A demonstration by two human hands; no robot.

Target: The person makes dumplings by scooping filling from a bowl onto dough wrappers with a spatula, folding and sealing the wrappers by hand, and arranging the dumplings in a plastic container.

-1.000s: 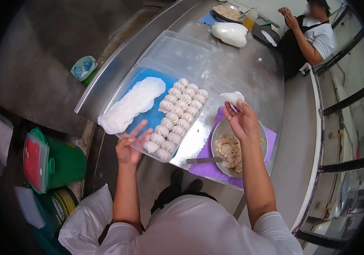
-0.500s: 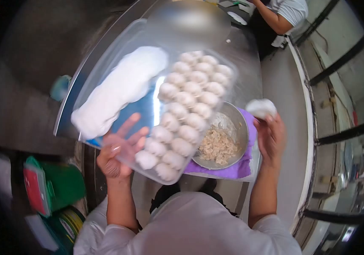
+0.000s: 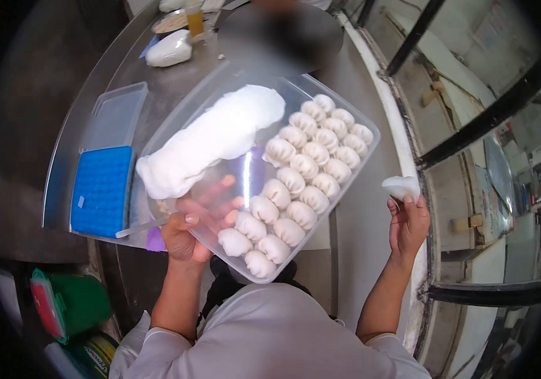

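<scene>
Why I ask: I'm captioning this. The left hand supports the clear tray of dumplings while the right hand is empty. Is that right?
Not quite: the right hand isn't empty; the head view shows it holding a white piece. The left hand does support the clear tray of dumplings.

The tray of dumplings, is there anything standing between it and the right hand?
Nothing visible stands between the tray and the right hand; only an open gap shows. That hand's fingertips hold a white wrapper.

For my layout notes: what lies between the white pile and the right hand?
In the head view, dumplings in the clear tray lie between the white pile and the right hand, then a gap past the tray's rim.
</scene>
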